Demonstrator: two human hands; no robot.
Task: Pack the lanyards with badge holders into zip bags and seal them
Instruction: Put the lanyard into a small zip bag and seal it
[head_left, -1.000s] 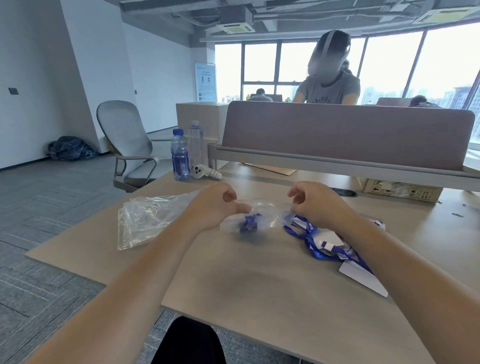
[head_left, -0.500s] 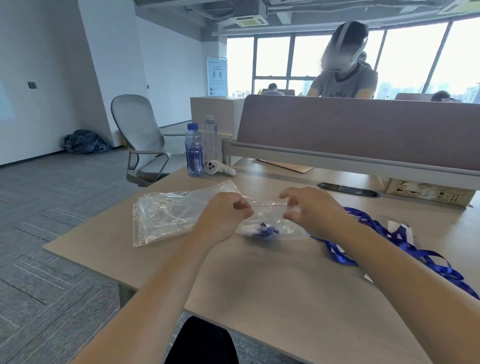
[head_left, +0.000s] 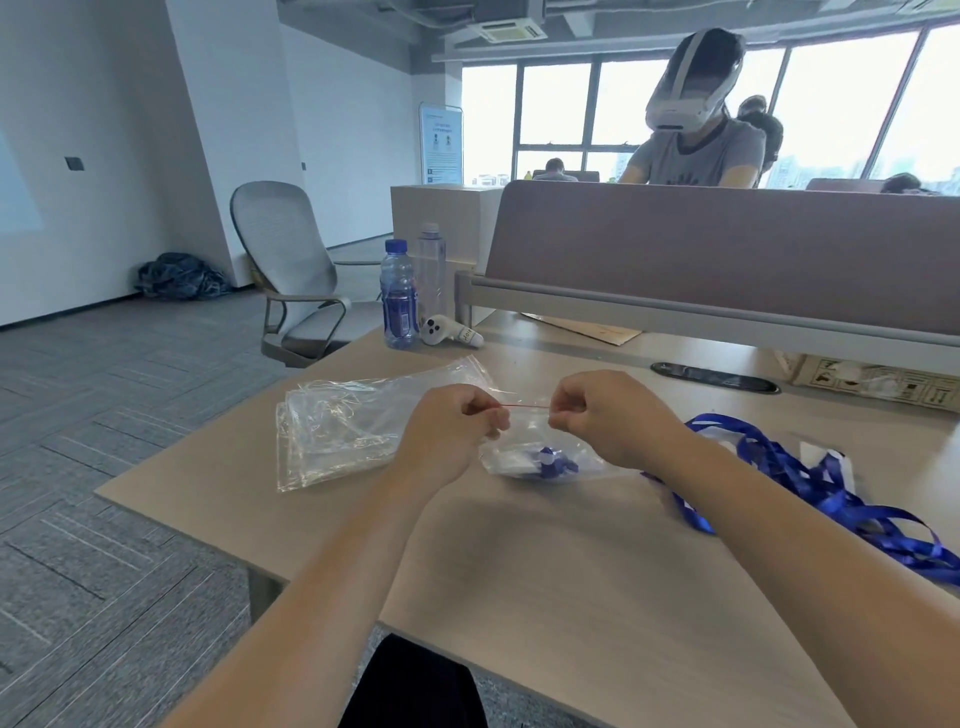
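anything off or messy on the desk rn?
Only the loose blue lanyards: a tangled heap right of the hands. Otherwise fine: left hand and right hand pinch the red seal of the zip bag, and spare bags lie stacked at left.

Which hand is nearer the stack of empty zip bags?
Left. The left hand overlaps the right edge of the stack of empty zip bags; the right hand is farther right.

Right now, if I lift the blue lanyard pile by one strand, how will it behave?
Probably floppy: the blue lanyards lie in loose tangled loops, so one strand would likely drag others. Likely light: thin flat ribbon. May slide easily on the smooth table.
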